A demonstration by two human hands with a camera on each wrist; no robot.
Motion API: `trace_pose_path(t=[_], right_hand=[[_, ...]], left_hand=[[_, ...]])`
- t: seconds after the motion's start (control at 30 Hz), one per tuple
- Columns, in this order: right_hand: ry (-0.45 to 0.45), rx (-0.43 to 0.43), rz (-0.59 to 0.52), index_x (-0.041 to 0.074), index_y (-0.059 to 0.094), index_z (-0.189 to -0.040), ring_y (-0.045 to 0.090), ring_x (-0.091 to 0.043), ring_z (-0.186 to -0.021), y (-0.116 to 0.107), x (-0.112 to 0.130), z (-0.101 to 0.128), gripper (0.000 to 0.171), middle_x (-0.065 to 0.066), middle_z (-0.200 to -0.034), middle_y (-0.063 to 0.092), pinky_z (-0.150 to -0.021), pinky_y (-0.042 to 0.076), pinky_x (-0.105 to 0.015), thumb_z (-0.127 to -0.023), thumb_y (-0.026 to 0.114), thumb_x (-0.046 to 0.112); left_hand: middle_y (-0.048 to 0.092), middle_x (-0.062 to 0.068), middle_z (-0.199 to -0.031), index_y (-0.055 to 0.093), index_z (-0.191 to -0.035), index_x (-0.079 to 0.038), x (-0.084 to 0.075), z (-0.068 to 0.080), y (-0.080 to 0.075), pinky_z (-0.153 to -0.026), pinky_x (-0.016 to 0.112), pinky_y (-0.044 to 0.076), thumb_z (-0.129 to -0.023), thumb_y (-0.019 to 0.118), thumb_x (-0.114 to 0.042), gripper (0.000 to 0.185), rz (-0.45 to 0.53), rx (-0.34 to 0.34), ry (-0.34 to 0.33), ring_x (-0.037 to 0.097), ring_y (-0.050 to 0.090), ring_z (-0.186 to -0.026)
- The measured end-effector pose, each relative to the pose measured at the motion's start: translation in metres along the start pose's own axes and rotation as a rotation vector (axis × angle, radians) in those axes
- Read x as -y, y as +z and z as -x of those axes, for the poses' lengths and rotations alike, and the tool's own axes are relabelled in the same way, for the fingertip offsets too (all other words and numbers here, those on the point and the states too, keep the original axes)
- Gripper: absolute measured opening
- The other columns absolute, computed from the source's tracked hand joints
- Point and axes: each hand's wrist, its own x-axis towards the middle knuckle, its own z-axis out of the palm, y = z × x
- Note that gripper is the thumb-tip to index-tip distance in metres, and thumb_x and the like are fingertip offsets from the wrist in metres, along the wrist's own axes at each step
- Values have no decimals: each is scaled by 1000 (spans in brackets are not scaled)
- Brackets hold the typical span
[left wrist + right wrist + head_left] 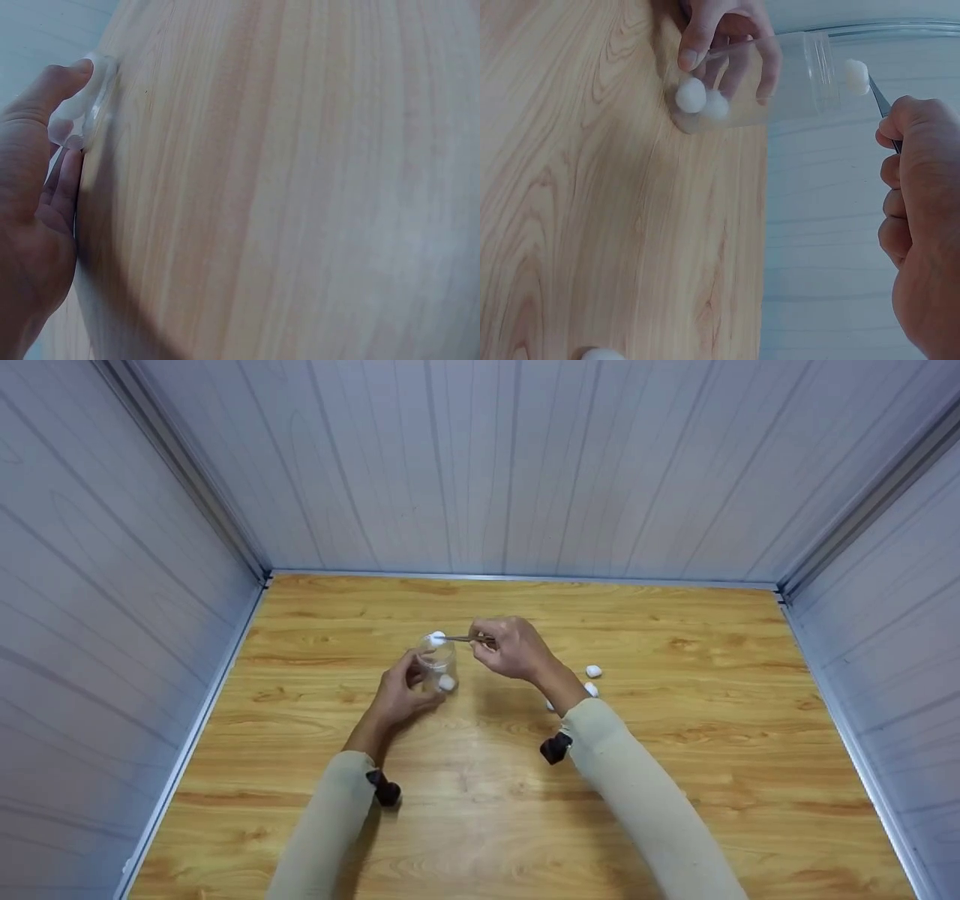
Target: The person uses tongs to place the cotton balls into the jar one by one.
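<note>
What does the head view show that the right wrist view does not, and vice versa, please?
Only the head view shows the pale sleeves, the black wrist devices and more than one loose white ball on the table.

Only the right wrist view clearly shows two white balls inside the clear jar and its ridged neck.

Both show the left hand holding the jar, and the right hand gripping tweezers with another ball at the jar's mouth.

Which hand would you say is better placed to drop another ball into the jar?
Probably the right hand: its tweezers hold a white ball at the mouth of the jar, which the left hand grips.
</note>
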Motion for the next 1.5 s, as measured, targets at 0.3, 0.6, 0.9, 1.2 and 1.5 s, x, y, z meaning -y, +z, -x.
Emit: trace_pose_path(t=[0.3, 0.6, 0.9, 1.2, 1.5], right_hand=[[12, -2, -3, 4, 74, -100, 66, -23, -69, 11, -1, 3, 11, -13, -85, 80, -64, 54, -36, -102, 66, 11], [27, 14, -1, 5, 75, -101, 67, -24, -70, 16, 1, 3, 12, -12, -85, 79, -65, 54, -37, -102, 66, 12], [22, 26, 4, 5, 75, -102, 68, -26, -70, 20, 2, 1, 11, -13, -86, 80, -65, 55, -39, -102, 66, 12], [17, 21, 12, 4, 76, -106, 71, -26, -73, 22, 0, 2, 12, -13, -89, 82, -67, 60, -41, -102, 67, 12], [43, 31, 3, 5, 76, -107, 70, -24, -72, 22, 1, 3, 13, -14, -90, 83, -67, 58, -39, -102, 67, 12]], left_hand=[[66, 24, -151, 57, -154, -5, 0, 0, 0, -131, 54, 53, -86, 92, 5, 78, -9, -8, -7, 41, 63, -146], [68, 26, -145, 58, -152, -1, 0, 0, 2, -130, 53, 53, -85, 91, 7, 75, 9, -17, 6, 42, 65, -143], [69, 25, -141, 58, -152, 0, 0, -1, 3, -130, 52, 54, -85, 90, 5, 75, -11, -29, 0, 40, 66, -141], [67, 27, -145, 56, -156, -1, 0, -1, 4, -130, 52, 54, -86, 90, 7, 79, 26, -27, 0, 43, 65, -142], [67, 26, -143, 58, -151, 0, -2, -1, 4, -129, 50, 55, -86, 90, 8, 73, 33, -19, -2, 41, 66, -141]])
